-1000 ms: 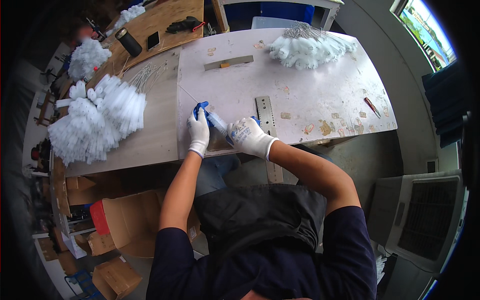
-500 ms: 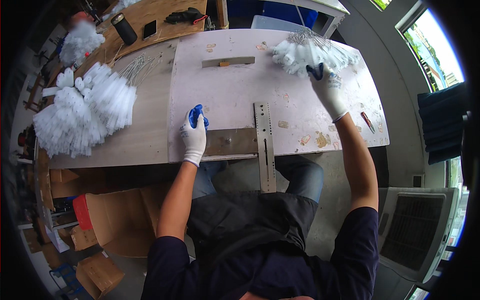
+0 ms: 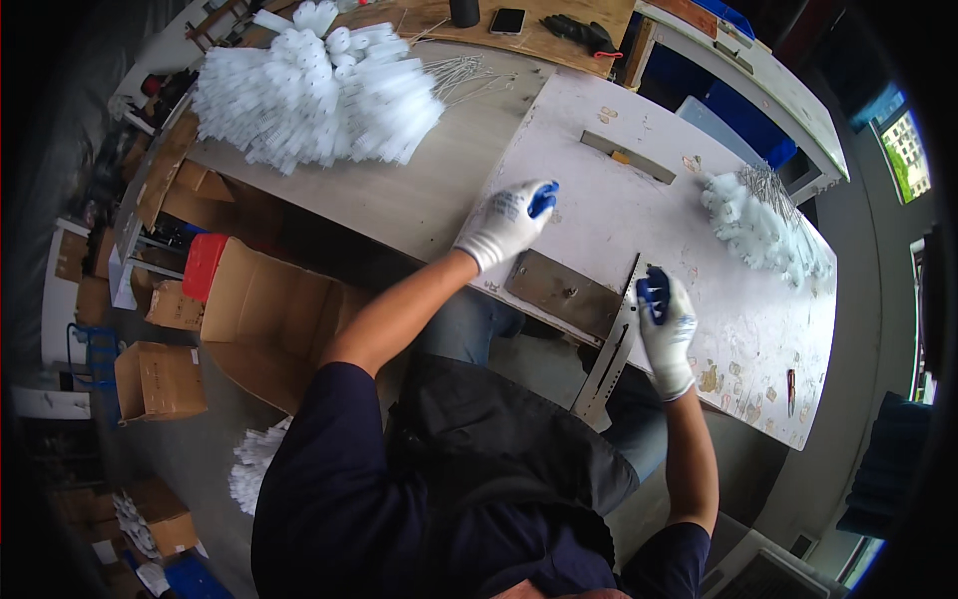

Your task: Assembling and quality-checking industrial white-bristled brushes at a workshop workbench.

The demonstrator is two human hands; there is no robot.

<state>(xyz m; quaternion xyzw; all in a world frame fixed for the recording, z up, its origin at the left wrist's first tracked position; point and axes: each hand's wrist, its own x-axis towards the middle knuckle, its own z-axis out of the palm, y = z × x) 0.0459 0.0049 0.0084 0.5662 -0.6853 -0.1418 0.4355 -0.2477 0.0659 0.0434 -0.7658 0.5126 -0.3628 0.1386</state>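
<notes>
Over the pale tabletop [image 3: 743,321] in the head view, the left hand [image 3: 519,215] is up, gloved, half-curled, blue grip side turned right; nothing seen in it, slight blur, exact finger gap can't be told. Key relation: large brush pile [image 3: 309,100] sits up and to the left of that hand, well apart from it, and the left hand is clearly the nearer of the two. Pile's brushes fan out; those on its right side run on a slant, white bristle bodies toward lower left, wire stems [image 3: 464,75] sticking out to the right. So the stem ends are on the side nearer the hand, above it in view; most of the bristle mass is farther left.

Right hand [image 3: 669,324]: gloved, fingers bent and part spread, no brush visible in it. It's just right of the slotted metal bar [image 3: 607,359], which overhangs the table's near edge; contact can't be told. Metal plate [image 3: 564,293] lies left of the bar, between the two hands. Smaller brush bundle [image 3: 753,222] is up and right of the right hand, apart from it, the right hand nearer; its stems are on the far side. Metal strip [image 3: 649,168] lies beyond both hands; red pen-like tool [image 3: 791,392] near the right edge.
</notes>
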